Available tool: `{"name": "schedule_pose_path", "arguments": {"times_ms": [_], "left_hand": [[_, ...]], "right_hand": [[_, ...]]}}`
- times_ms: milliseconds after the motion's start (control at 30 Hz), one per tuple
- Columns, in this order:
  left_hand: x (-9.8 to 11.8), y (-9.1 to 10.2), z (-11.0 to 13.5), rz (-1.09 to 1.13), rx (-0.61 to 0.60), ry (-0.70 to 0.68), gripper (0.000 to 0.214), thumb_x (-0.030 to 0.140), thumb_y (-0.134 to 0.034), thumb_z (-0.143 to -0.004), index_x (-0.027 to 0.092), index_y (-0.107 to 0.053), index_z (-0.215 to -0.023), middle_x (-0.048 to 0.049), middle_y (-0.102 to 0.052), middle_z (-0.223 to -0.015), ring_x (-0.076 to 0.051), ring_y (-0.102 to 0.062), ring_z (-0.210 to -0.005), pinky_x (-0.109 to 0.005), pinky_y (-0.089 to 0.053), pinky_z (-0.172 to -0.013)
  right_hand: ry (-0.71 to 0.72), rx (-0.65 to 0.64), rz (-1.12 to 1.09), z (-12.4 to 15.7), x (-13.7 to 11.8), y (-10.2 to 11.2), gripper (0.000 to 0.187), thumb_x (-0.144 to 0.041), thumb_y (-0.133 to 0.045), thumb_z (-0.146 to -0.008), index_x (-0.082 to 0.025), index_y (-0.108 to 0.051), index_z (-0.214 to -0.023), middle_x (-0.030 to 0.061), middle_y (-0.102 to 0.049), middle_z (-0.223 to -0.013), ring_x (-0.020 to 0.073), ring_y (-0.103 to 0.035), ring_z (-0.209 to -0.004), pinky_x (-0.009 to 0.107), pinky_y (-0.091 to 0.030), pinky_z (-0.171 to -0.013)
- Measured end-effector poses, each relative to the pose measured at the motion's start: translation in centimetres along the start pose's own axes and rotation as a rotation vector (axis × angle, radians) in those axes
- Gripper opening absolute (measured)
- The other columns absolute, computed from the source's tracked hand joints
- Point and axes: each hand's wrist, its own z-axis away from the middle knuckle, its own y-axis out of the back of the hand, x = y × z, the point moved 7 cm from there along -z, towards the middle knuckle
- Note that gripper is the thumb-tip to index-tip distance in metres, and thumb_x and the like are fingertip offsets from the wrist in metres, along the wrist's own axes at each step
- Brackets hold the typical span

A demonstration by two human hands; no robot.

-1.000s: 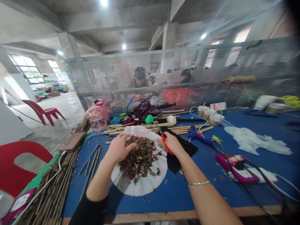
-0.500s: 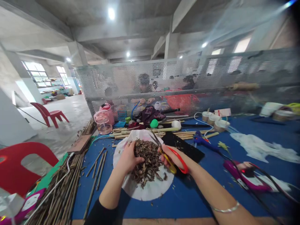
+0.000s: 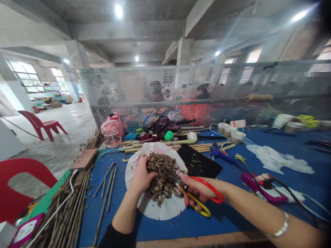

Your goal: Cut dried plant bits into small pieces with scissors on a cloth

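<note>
While cupping the left hand (image 3: 141, 175) against the left flank of a pile of dried leaves (image 3: 161, 187), gripping scissors (image 3: 216, 193) in the right hand (image 3: 195, 189). Holding the left fingers half spread, with the thumb well apart from the rest — cannot tell whether any leaves are pinched between. Curling the right fingers round the red and yellow handles, with these parted and the blades pointing left into the leaves. Have the leaves heaped on a round white sheet (image 3: 165, 214), laid on a blue table (image 3: 196, 229). To the left, see loose twigs (image 3: 111, 187) and, past them, a long bundle of thin stems (image 3: 63, 210). To the right, see a magenta power strip (image 3: 247, 179) with cords and, just beside the white sheet, a black sheet (image 3: 200, 163) strewn with crumbs. Farther back, see a blue glue gun (image 3: 222, 154), then pale sticks (image 3: 131, 150) lying crosswise — near a green ball (image 3: 168, 135) and a white ball (image 3: 191, 136). Beyond these, look through a perforated metal screen (image 3: 124, 86) at a co-worker (image 3: 156, 91).
</note>
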Motion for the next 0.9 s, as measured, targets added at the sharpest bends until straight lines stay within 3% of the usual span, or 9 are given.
{"name": "schedule_pose_path", "arguments": {"times_ms": [167, 267, 367, 500, 667, 767, 900], "left_hand": [[0.2, -0.3, -0.1, -0.011, -0.032, -0.019, 0.047, 0.010, -0.071, -0.061, 0.014, -0.058, -0.105, -0.0101, -0.064, -0.109, -0.024, -0.057, -0.105, -0.037, -0.042, -0.093], [0.3, -0.5, -0.2, -0.030, -0.051, -0.046, 0.038, 0.010, -0.072, -0.061, 0.015, -0.062, -0.097, -0.0095, -0.065, -0.103, -0.025, -0.058, -0.101, -0.038, -0.043, -0.090], [-0.1, -0.5, -0.2, -0.034, -0.040, -0.022, 0.039, 0.011, -0.072, -0.061, 0.015, -0.062, -0.099, -0.0107, -0.065, -0.104, -0.025, -0.058, -0.102, -0.040, -0.042, -0.091], [-0.4, -0.5, -0.1, -0.044, -0.033, -0.018, 0.037, 0.009, -0.069, -0.064, 0.014, -0.062, -0.100, -0.0109, -0.065, -0.107, -0.024, -0.057, -0.103, -0.039, -0.041, -0.094], [-0.4, -0.7, -0.2, -0.051, -0.039, -0.020, 0.040, 0.005, -0.061, -0.066, 0.012, -0.061, -0.105, -0.0112, -0.064, -0.109, -0.023, -0.057, -0.105, -0.035, -0.041, -0.096], [-0.3, -0.7, -0.2, -0.059, -0.034, 0.001, 0.045, 0.006, -0.056, -0.066, 0.011, -0.059, -0.111, -0.0125, -0.063, -0.114, -0.023, -0.056, -0.108, -0.034, -0.040, -0.098], [0.9, 0.3, 0.2, -0.106, -0.048, -0.007, 0.061, 0.006, -0.053, -0.064, 0.008, -0.050, -0.125, -0.0151, -0.055, -0.126, -0.024, -0.049, -0.119, -0.037, -0.034, -0.106]], "right_hand": [[-0.057, 0.052, 0.028, -3.3, -1.8, -0.4, 0.070, -0.083, -0.030, -0.071, -0.017, -0.054, -0.079, -0.0016, -0.050, -0.051, 0.0093, -0.044, -0.041, 0.022, -0.041, -0.039], [-0.062, 0.175, 0.158, -4.4, -2.4, -0.1, 0.070, -0.084, -0.028, -0.070, -0.018, -0.052, -0.073, -0.0055, -0.038, -0.044, 0.0074, -0.033, -0.034, 0.021, -0.031, -0.033], [0.077, 0.290, 0.332, -4.6, -3.3, 0.0, 0.065, -0.080, -0.031, -0.075, -0.018, -0.052, -0.068, -0.0059, -0.036, -0.042, 0.0068, -0.030, -0.033, 0.021, -0.025, -0.033], [0.251, 0.312, 0.414, -3.7, -3.6, -0.3, 0.063, -0.075, -0.034, -0.078, -0.016, -0.050, -0.062, -0.0059, -0.036, -0.040, 0.0056, -0.031, -0.033, 0.020, -0.023, -0.034], [0.075, 0.218, 0.221, -2.7, -0.8, -0.2, 0.058, -0.076, -0.038, -0.076, -0.018, -0.046, -0.071, -0.0087, -0.035, -0.042, 0.0041, -0.027, -0.030, 0.016, -0.022, -0.029], [-0.048, 0.101, 0.035, -2.0, 1.2, -0.4, 0.060, -0.076, -0.032, -0.078, -0.018, -0.047, -0.076, -0.0071, -0.039, -0.046, 0.0055, -0.035, -0.035, 0.015, -0.032, -0.031], [-0.055, 0.002, -0.105, -0.3, 2.1, -0.4, 0.061, -0.073, -0.026, -0.082, -0.017, -0.050, -0.085, -0.0032, -0.048, -0.053, 0.0080, -0.047, -0.043, 0.016, -0.042, -0.036]]}}
